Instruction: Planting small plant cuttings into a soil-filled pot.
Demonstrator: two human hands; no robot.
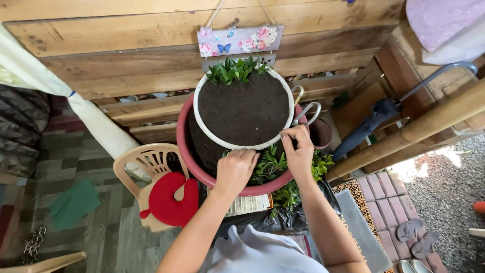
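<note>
The white pot (pixel 245 112), filled with dark soil, was seen resting inside the red basin (pixel 188 151), with green seedlings (pixel 268 164) pressed into the gap just below the pot. The left hand (pixel 235 169) was curled down into that gap, whether around anything could not be told, while the right hand (pixel 298 151) was pinched on the pot's near rim. In judgement, the pot would best be steadied while roots are firmed gently, stems left unbent.
</note>
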